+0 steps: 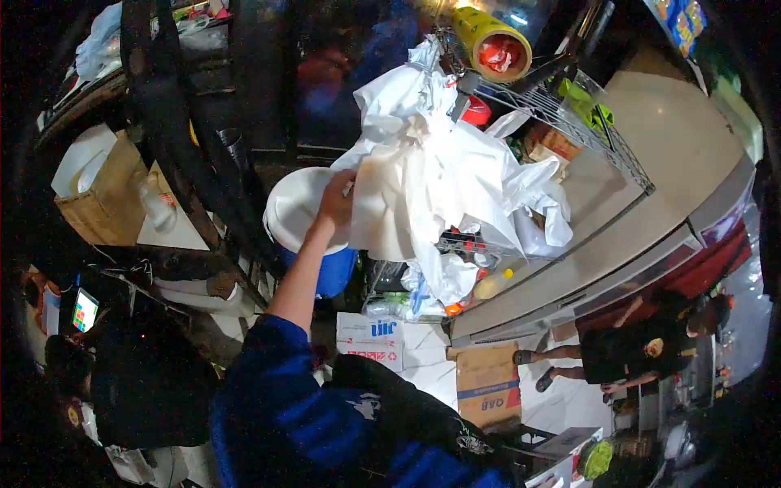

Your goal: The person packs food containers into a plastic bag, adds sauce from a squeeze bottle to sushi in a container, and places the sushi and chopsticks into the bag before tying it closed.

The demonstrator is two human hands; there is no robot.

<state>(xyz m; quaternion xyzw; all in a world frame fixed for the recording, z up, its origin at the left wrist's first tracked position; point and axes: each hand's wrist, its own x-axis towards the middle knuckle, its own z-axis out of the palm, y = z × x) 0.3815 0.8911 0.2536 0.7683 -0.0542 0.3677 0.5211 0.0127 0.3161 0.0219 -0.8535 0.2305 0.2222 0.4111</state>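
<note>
My left hand (pixel 336 199), at the end of a blue sleeve, reaches up to the left edge of a bunch of white plastic bags (pixel 439 175). Its fingers are bent around that edge, partly hidden by the sheets. A white bucket (pixel 297 199) sits just behind and left of this hand, above something blue (pixel 335 272). The bags hang over a wire rack (pixel 561 122). My right hand does not show.
A yellow roll (pixel 492 45) with red stuffing lies at the top. Cardboard boxes (pixel 486 382) are on the tiled floor. A long counter (pixel 651 154) runs along the right. People in dark clothes stand at the right (pixel 643 346) and left (pixel 142 386).
</note>
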